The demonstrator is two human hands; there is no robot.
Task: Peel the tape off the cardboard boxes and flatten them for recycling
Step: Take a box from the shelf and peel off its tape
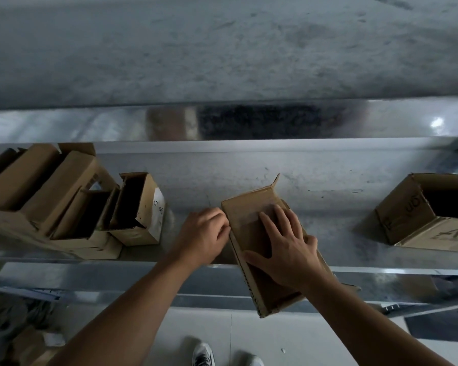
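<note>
A long brown cardboard box (245, 225) lies on the metal shelf (315, 180), its near end hanging over the front edge. Clear tape (251, 216) crosses its top face. My right hand (286, 249) rests flat on the box with fingers spread, holding it down. My left hand (204, 233) is at the box's left edge, fingers curled and pinching at the tape end there. One end flap stands up at the far corner of the box.
A cluster of open cardboard boxes (64, 204) fills the left of the shelf. Another open box (428, 212) with dark writing sits at the right. Below the shelf lie a pale floor, a lower metal rail and my shoes (204, 357).
</note>
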